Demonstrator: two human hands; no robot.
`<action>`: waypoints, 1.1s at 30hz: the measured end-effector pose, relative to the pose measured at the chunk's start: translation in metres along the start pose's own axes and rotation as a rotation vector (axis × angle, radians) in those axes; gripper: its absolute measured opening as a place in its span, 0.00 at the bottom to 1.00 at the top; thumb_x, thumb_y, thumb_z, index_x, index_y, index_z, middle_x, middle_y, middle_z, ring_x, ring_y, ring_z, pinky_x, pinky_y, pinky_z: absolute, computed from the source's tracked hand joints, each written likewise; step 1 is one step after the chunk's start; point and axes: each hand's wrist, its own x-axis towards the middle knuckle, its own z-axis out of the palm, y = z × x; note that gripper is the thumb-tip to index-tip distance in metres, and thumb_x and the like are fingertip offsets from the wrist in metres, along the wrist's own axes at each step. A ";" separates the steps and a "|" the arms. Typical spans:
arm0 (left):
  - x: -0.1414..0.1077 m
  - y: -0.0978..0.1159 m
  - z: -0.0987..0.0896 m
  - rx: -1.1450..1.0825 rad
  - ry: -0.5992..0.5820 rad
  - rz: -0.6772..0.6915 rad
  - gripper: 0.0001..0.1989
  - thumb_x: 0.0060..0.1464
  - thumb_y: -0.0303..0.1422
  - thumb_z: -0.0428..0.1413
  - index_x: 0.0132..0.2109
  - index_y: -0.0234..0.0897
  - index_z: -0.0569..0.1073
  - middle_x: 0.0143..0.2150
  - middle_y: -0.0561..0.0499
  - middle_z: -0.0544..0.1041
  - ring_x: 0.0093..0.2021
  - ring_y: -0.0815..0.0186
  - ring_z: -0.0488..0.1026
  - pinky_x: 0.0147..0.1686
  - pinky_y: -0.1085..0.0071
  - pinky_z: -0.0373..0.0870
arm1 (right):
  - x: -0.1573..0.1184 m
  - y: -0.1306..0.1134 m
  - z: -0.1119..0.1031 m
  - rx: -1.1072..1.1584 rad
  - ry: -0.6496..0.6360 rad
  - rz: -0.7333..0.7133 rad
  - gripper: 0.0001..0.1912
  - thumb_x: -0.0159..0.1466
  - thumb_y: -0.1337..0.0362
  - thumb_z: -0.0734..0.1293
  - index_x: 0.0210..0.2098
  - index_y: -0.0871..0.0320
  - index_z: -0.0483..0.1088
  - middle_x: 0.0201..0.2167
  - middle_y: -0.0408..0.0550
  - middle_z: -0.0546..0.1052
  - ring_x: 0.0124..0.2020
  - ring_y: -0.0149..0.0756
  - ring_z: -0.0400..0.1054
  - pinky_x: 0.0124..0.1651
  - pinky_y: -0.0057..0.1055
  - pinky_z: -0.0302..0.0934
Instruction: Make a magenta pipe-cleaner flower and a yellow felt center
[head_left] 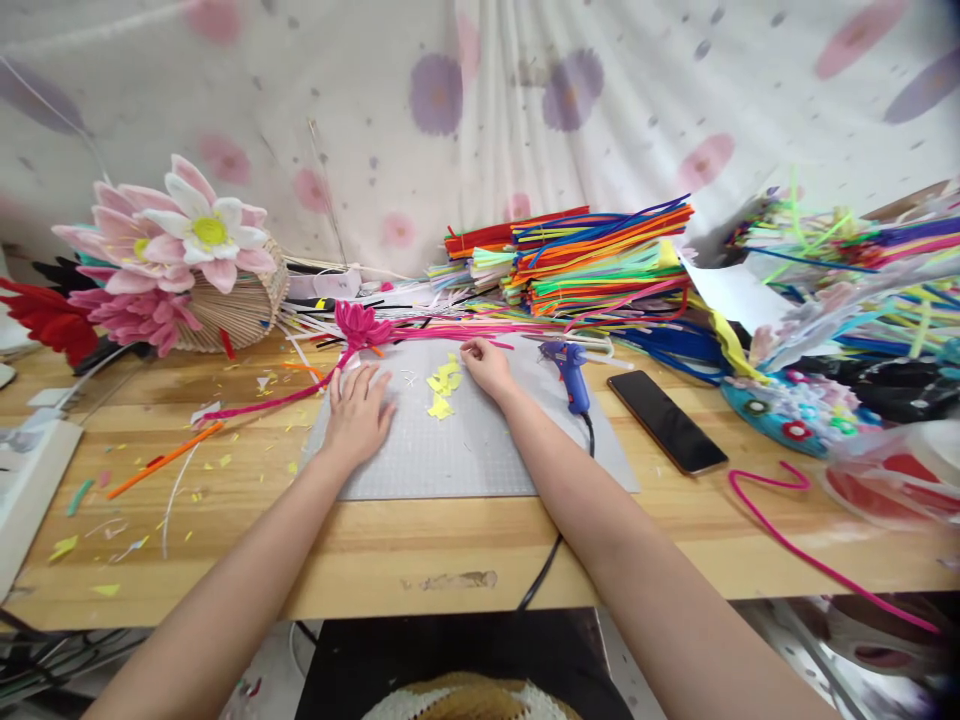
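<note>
My left hand (pixel 357 418) lies palm down at the left side of the grey cutting mat (pixel 442 465). Its fingers are spread and hold nothing. Just beyond its fingertips is a magenta pipe-cleaner flower (pixel 363 326), whose fuzzy stem (pixel 277 402) runs down to the left over the wood. My right hand (pixel 486 366) rests on the mat with fingers curled together; anything between them is hidden or too small to name. Beside it lie yellow scraps (pixel 442 384) and a few thin white bits (pixel 409 378). A blue glue gun (pixel 570 375) stands to its right.
A black phone (pixel 666 422) lies right of the mat. Colourful pipe-cleaner bundles (pixel 600 265) are piled at the back. Finished pink and white flowers (pixel 180 230) stand at left, an orange stick (pixel 165 460) before them. A loose magenta pipe cleaner (pixel 825 570) overhangs the front right edge.
</note>
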 end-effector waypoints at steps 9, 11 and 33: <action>-0.010 -0.052 -0.017 0.056 0.089 -0.154 0.11 0.54 0.35 0.47 0.31 0.37 0.71 0.39 0.43 0.73 0.48 0.55 0.65 0.54 0.53 0.51 | 0.001 0.002 0.002 0.010 0.008 0.011 0.13 0.54 0.64 0.60 0.39 0.58 0.66 0.24 0.40 0.68 0.27 0.30 0.62 0.33 0.27 0.55; -0.009 -0.049 -0.019 0.067 0.111 -0.204 0.11 0.54 0.34 0.45 0.34 0.36 0.71 0.39 0.41 0.72 0.48 0.54 0.65 0.51 0.54 0.54 | 0.001 0.002 0.001 0.033 0.016 0.014 0.14 0.54 0.64 0.60 0.40 0.58 0.65 0.24 0.40 0.68 0.27 0.30 0.62 0.33 0.27 0.55; 0.043 -0.024 -0.010 -0.578 0.136 -0.461 0.13 0.45 0.34 0.52 0.38 0.40 0.58 0.33 0.53 0.71 0.30 0.67 0.69 0.32 0.69 0.65 | 0.011 -0.015 0.000 -0.065 0.016 0.045 0.08 0.55 0.65 0.59 0.33 0.58 0.68 0.28 0.42 0.72 0.29 0.30 0.64 0.34 0.26 0.56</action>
